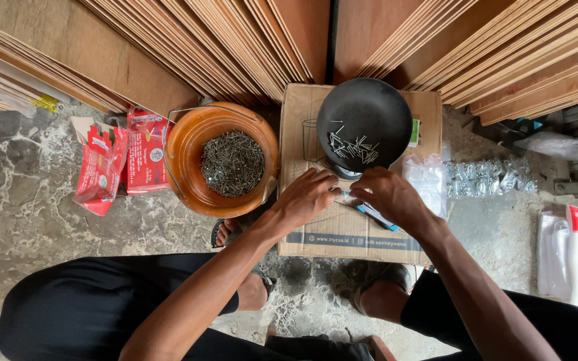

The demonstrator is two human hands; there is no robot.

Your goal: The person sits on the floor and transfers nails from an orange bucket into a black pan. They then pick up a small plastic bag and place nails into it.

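Hands (306, 195) (389, 195) meet on cardboard box (342, 234), below scale pan (364, 124).

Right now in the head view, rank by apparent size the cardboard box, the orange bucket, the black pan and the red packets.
1. cardboard box
2. orange bucket
3. black pan, close to the bucket; it sits higher, nearer the camera, so unsure
4. red packets

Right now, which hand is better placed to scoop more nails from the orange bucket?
Left, likely. The left hand sits beside the orange bucket of nails; the right hand lies farther, under the black pan.
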